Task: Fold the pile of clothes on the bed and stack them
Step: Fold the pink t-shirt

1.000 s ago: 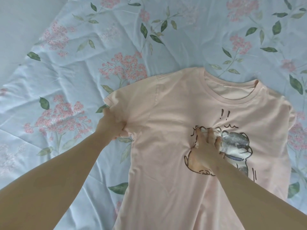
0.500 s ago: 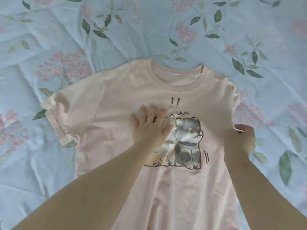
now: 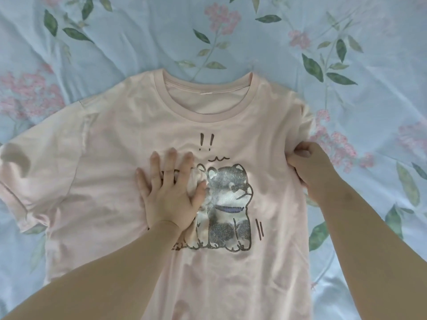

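Note:
A pale pink T-shirt (image 3: pixel 111 158) with a grey cartoon animal print lies face up on the bed, collar away from me. My left hand (image 3: pixel 169 192) presses flat on the chest, fingers spread, covering the left part of the print. My right hand (image 3: pixel 309 167) grips the shirt's right edge by the armpit; the right sleeve is bunched or tucked there and mostly hidden. The left sleeve (image 3: pixel 20 181) lies spread out flat. The shirt's hem runs out of view below.
A light blue bedsheet (image 3: pixel 138 38) with pink flowers and green leaves, lightly wrinkled, covers the whole bed around the shirt. No other clothes or stack show in this view.
My left hand left the left sleeve and now presses flat on the chest. My right hand left the print and took hold of the shirt's right edge. The view came closer.

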Tool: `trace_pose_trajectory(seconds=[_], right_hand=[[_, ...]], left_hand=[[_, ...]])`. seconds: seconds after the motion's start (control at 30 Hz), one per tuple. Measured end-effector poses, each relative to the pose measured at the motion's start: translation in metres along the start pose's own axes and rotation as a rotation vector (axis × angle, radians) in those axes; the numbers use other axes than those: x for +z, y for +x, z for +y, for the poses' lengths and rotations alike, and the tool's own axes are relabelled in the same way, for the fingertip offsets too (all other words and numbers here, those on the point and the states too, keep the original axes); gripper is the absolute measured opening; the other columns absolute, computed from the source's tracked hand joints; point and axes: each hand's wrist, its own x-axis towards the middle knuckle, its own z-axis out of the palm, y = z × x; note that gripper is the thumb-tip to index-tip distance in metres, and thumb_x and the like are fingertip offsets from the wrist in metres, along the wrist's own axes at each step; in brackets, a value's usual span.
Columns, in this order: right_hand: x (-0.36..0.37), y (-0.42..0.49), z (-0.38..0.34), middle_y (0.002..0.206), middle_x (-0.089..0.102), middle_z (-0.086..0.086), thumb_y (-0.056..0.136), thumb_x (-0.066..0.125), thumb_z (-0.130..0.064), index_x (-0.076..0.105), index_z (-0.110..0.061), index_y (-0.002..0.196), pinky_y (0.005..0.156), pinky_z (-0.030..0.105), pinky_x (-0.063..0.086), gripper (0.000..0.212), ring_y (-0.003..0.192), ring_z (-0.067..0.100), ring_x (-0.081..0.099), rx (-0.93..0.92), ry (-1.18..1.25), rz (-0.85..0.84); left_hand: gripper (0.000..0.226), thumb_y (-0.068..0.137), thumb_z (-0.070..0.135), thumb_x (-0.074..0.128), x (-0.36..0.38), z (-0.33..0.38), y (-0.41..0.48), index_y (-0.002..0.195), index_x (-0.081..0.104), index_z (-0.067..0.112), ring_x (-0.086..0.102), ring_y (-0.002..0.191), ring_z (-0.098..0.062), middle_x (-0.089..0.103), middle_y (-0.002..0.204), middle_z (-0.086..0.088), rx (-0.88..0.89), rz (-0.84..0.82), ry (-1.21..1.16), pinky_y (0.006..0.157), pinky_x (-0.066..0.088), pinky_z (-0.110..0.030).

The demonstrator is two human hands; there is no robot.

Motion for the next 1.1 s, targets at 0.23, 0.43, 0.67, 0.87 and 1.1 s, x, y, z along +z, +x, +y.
trace_pose_trajectory(seconds=[0.23, 0.43, 0.67, 0.87, 1.1], right_hand=[[0.004, 0.004, -0.013, 0.053, 0.044, -0.001, 0.087, 0.061, -0.021, 0.050, -0.013, 0.063, 0.031, 0.013, 0.025, 0.028, 0.027, 0.006, 0.031, 0.273, 0.354, 0.094], [-0.008, 0.012, -0.026, 0.054, 0.032, 0.000, 0.085, 0.048, -0.008, 0.038, -0.019, 0.062, 0.045, 0.024, 0.021, 0.027, 0.045, 0.013, 0.027, 0.124, 0.251, 0.073], [-0.056, 0.014, -0.033, 0.072, 0.045, -0.009, 0.094, 0.041, -0.027, 0.044, -0.020, 0.104, 0.076, 0.035, 0.042, 0.013, 0.072, 0.021, 0.047, -0.236, -0.163, 0.505], [-0.061, 0.010, 0.016, 0.129, 0.053, 0.011, 0.095, 0.037, -0.028, 0.046, -0.014, 0.128, 0.101, 0.046, 0.032, 0.037, 0.121, 0.034, 0.042, 0.108, -0.231, 0.605], [-0.046, -0.012, 0.012, 0.069, 0.048, -0.003, 0.081, 0.054, -0.027, 0.052, -0.020, 0.081, 0.069, 0.029, 0.035, 0.007, 0.078, 0.028, 0.048, 0.031, -0.313, 0.385]], left_hand=[[0.063, 0.084, 0.055, 0.033, 0.002, -0.001, 0.000, 0.143, 0.029, 0.032, 0.017, 0.141, -0.036, 0.032, 0.152, -0.006, -0.001, 0.037, 0.006, 0.113, 0.003, -0.054], [0.063, 0.084, 0.054, 0.032, 0.004, -0.002, -0.002, 0.143, 0.029, 0.032, 0.015, 0.141, -0.035, 0.030, 0.152, -0.006, 0.000, 0.045, 0.010, 0.113, 0.003, -0.055], [0.063, 0.084, 0.054, 0.032, 0.005, -0.002, -0.001, 0.142, 0.029, 0.032, 0.016, 0.140, -0.036, 0.029, 0.151, -0.006, -0.003, 0.049, -0.005, 0.112, 0.004, -0.056], [0.063, 0.083, 0.054, 0.032, 0.005, -0.002, -0.001, 0.142, 0.029, 0.032, 0.017, 0.140, -0.037, 0.030, 0.150, -0.006, -0.005, 0.047, -0.017, 0.110, 0.007, -0.061], [0.063, 0.084, 0.055, 0.031, 0.005, -0.001, -0.001, 0.142, 0.030, 0.032, 0.018, 0.140, -0.037, 0.031, 0.151, -0.007, -0.007, 0.046, -0.033, 0.110, 0.008, -0.063]])
